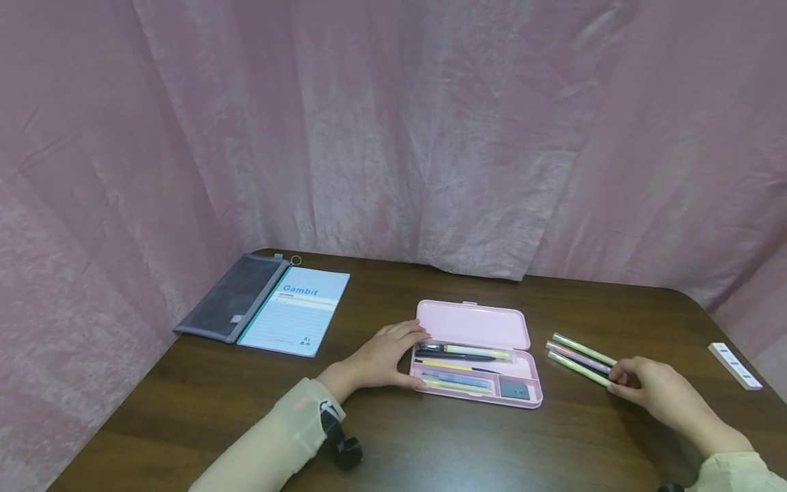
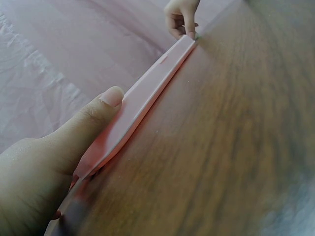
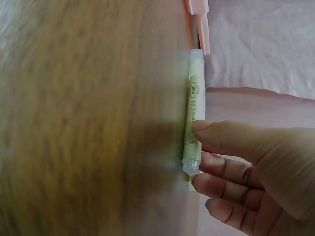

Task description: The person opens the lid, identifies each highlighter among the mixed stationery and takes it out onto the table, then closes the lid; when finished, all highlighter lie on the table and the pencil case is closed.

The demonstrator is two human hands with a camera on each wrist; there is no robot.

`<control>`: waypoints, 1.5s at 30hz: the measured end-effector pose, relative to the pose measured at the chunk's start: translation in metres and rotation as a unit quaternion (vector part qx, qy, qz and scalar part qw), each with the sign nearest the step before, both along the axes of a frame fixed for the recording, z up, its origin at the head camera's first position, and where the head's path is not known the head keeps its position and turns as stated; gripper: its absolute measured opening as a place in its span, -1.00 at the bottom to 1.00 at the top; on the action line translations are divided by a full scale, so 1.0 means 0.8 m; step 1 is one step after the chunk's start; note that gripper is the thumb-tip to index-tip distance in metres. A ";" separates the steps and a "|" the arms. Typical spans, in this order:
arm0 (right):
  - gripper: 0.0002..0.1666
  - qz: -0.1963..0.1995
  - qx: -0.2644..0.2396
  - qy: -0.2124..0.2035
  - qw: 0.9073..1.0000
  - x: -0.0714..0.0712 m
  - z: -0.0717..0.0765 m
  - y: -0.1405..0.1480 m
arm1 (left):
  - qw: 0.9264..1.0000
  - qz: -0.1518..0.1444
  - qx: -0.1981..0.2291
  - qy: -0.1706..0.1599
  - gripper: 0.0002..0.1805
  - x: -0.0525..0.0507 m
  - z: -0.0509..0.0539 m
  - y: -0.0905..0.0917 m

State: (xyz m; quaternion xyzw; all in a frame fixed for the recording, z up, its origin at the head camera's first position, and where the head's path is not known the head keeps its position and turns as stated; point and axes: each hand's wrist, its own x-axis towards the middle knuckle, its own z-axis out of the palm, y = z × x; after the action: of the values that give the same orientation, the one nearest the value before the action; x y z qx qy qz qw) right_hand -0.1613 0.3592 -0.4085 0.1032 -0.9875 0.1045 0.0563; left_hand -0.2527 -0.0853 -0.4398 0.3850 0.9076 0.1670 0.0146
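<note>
An open pink pencil case [image 1: 473, 324] lies on the table with pens, a yellow pencil and a dark eraser [image 1: 514, 389] inside. My left hand [image 1: 384, 355] holds its left end, the thumb at the front corner and the fingers at the back; in the left wrist view the thumb presses the case's side [image 2: 147, 88]. To the right of the case lie three markers side by side, two light green and a pinkish one between them. My right hand [image 1: 670, 396] pinches the nearest green marker [image 1: 578, 369] by its right end; the right wrist view shows the thumb on this marker [image 3: 195, 103].
At the left, a white and blue notebook [image 1: 295, 311] lies against a dark mesh zip pouch [image 1: 230, 297]. A small white strip with dark marks [image 1: 734, 365] is near the table's right edge. Pink curtains [image 1: 393, 137] hang behind the table [image 1: 393, 437].
</note>
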 end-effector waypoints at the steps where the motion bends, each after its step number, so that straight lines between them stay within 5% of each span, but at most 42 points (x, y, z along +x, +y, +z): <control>1: -0.84 0.000 0.001 0.000 1.000 0.000 0.001 0.000 | 1.000 -0.001 0.001 0.000 -0.03 0.000 0.000 0.000; 34: -0.85 0.061 0.003 0.069 0.996 -0.009 0.082 -0.067 | 1.000 0.001 0.004 -0.002 -0.04 -0.001 0.000 -0.001; 45: -0.87 0.092 -0.039 0.074 0.992 -0.020 0.078 -0.110 | 1.000 0.001 0.003 -0.007 -0.04 -0.002 -0.002 0.000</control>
State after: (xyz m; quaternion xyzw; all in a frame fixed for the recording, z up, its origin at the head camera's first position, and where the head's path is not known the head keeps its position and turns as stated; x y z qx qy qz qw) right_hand -0.1773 0.2708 -0.3458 0.1992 -0.9621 0.1398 0.1233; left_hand -0.2540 -0.0853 -0.4412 0.3827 0.9075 0.1723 0.0191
